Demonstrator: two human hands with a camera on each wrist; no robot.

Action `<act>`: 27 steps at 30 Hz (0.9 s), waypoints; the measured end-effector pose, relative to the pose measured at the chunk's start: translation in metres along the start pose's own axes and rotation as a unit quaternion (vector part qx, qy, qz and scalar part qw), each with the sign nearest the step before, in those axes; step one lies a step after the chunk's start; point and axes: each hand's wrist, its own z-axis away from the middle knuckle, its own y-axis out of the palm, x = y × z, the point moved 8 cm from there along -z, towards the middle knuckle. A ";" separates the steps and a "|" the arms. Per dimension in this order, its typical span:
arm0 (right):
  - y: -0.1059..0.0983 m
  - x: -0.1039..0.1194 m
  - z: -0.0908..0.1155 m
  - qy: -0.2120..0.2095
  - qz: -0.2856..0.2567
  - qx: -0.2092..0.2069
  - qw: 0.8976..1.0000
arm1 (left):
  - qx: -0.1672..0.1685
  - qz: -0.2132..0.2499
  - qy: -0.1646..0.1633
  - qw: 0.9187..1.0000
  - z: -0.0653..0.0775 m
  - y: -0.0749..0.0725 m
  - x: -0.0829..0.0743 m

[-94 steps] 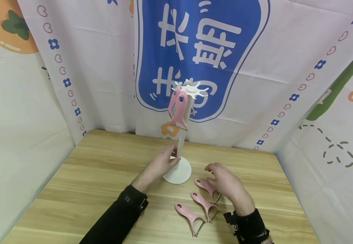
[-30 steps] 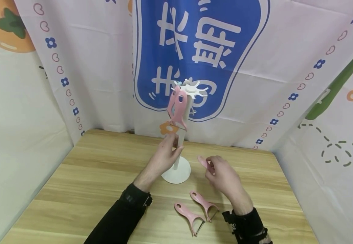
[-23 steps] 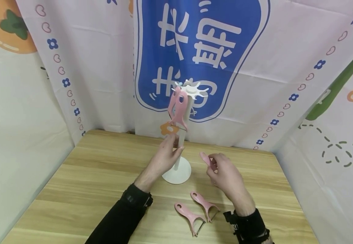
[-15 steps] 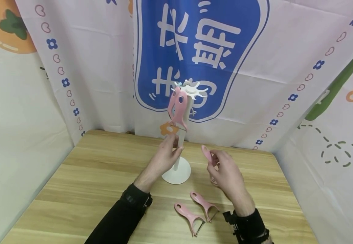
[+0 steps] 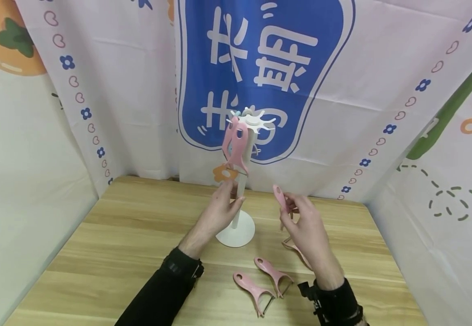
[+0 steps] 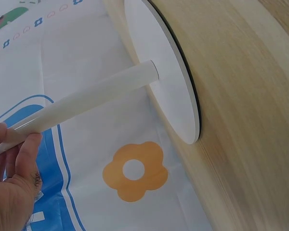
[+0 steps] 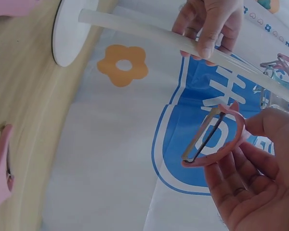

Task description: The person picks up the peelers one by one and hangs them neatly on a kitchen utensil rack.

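Observation:
My left hand (image 5: 217, 213) grips the white pole (image 6: 101, 94) of an upright stand. The pole rises from a round white base (image 5: 236, 235) to a ring of hooks (image 5: 256, 121). Pink peelers (image 5: 239, 145) hang on its left side, with a bit of pale blue behind them. To the right of the stand, my right hand (image 5: 308, 222) holds a pink peeler (image 5: 278, 196) above the table, handle end up. The right wrist view shows its metal blade (image 7: 205, 136) between two prongs. Two pink peelers (image 5: 254, 290) (image 5: 272, 271) lie in front.
Another pinkish peeler (image 5: 294, 246) lies on the wooden table (image 5: 138, 226), partly hidden behind my right hand and wrist. A printed cloth (image 5: 138, 90) with a blue sign hangs behind the table's back edge. White cloth walls stand at both sides.
My right hand has picked up a pink peeler from the table and raised it upward. My left hand has slid higher on the pole. A peeler behind the right hand has come into view.

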 end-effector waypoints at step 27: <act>-0.015 0.003 -0.046 0.009 -0.183 0.010 0.983 | 0.002 0.001 -0.002 1.000 0.000 0.000 0.002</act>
